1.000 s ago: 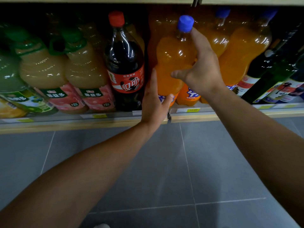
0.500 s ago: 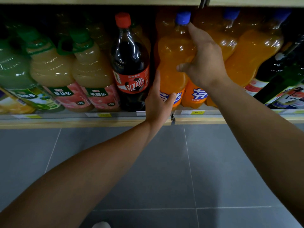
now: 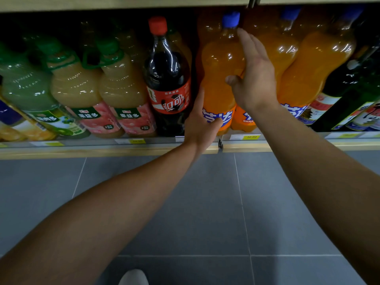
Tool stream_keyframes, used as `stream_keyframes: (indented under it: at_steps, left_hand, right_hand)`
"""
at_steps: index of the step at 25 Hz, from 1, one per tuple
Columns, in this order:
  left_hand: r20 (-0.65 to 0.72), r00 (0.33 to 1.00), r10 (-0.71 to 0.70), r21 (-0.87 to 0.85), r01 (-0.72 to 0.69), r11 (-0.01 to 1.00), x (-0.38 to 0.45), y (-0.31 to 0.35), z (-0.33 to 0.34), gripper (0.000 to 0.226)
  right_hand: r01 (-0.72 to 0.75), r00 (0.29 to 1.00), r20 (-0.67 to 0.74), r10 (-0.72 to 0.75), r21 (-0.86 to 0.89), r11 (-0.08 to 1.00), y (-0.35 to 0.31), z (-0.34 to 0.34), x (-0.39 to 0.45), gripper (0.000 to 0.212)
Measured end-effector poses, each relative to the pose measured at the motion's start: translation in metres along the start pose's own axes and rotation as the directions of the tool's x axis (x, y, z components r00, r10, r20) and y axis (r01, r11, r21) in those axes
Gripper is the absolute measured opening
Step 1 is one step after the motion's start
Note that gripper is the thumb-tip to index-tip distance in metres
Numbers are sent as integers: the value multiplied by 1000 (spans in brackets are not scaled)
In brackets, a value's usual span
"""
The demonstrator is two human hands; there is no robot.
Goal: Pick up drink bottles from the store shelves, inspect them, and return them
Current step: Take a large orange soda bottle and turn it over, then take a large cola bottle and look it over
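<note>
An orange soda bottle [image 3: 220,79] with a blue cap and a blue-lettered label stands upright at the front of the shelf [image 3: 102,151]. My left hand [image 3: 200,128] grips its lower part, with the thumb across the label and the fingers tucked between it and the cola bottle [image 3: 166,79]. My right hand [image 3: 255,83] holds the bottle's upper right side. Its thumb lies on the front and its fingers run up towards the neck, slotted between this bottle and the orange one behind it.
Pale juice bottles [image 3: 76,85] with green caps fill the shelf to the left. More orange soda bottles [image 3: 314,68] and dark glass bottles [image 3: 349,95] stand to the right. A yellow price tag [image 3: 251,137] sits on the shelf rail above a grey tiled floor [image 3: 205,202].
The orange bottle has gone from tilted outward to upright and deeper in the shelf. My right hand's fingers have straightened along its neck, and my left thumb now lies across the label.
</note>
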State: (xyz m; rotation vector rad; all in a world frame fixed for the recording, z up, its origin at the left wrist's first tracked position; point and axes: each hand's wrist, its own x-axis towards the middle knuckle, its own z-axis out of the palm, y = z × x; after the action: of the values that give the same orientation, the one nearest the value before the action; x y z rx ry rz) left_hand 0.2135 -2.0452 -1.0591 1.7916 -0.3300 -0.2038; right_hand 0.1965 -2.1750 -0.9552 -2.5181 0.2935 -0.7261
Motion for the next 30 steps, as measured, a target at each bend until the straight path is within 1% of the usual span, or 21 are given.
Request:
stream_keyframes:
  at_steps: [4, 7, 9, 11, 13, 14, 16, 17, 19, 20, 22, 23, 25, 26, 28, 30]
  left_hand:
    - [37, 999, -20, 0, 20, 1000, -6, 6, 3, 101]
    - [85, 996, -36, 35, 33, 999, -10, 10, -1, 103]
    - [115, 992, -41, 99, 30, 995, -12, 16, -9, 104]
    - [137, 990, -38, 178, 13, 984, -17, 22, -23, 99]
    - [154, 987, -49, 240, 11, 971, -23, 26, -39, 85]
    - [150, 987, -51, 255, 11, 967, -26, 28, -50, 77]
    - [104, 994, 13, 276, -42, 960, -33, 32, -78, 66]
    - [73, 996, 58, 285, -77, 955, -35, 34, -94, 62]
    - [-4, 993, 121, 313, -113, 943, -38, 37, -127, 55]
    - [-43, 988, 147, 335, -125, 934, -41, 39, -142, 52]
    - [-99, 978, 181, 374, -132, 918, -43, 43, -164, 52]
    - [-120, 976, 182, 390, -123, 913, -43, 42, -172, 53]
    - [-149, 971, 184, 402, -111, 909, -40, 39, -180, 56]
    - [-150, 969, 194, 406, -119, 906, -38, 38, -180, 59]
    - [-115, 973, 200, 402, -139, 905, -30, 37, -172, 67]
    - [-73, 978, 198, 336, -163, 928, -20, 35, -160, 81]
  right_hand:
    - [9, 999, 34, -7, -38, 999, 0, -6, 3, 88]
    - [26, 999, 44, -24, -49, 998, 2, -7, 0, 87]
    - [29, 999, 32, -28, -56, 998, 2, -6, -6, 84]
    - [74, 995, -57, -78, -58, 996, -3, -4, -17, 75]
    - [156, 970, -177, -169, -85, 984, -10, -1, -25, 56]
    - [207, 951, -214, -221, -88, 974, -18, 1, -28, 46]
    - [316, 925, -218, -313, -21, 949, -43, 12, -29, 33]
    - [345, 924, -189, -332, 41, 938, -57, 20, -27, 32]
    - [330, 943, -96, -317, 176, 927, -84, 36, -18, 41]
    - [287, 958, -58, -281, 228, 930, -94, 44, -11, 48]
    - [151, 987, -2, -158, 313, 938, -105, 53, 7, 60]
    - [89, 994, 23, -103, 355, 931, -109, 58, 14, 63]
    - [20, 996, 67, -52, 413, 911, -112, 66, 25, 61]
    - [12, 997, 65, -44, 418, 908, -113, 68, 27, 57]
    - [52, 999, -18, -49, 394, 918, -114, 68, 28, 47]
    - [114, 992, -92, -86, 367, 923, -110, 67, 22, 40]
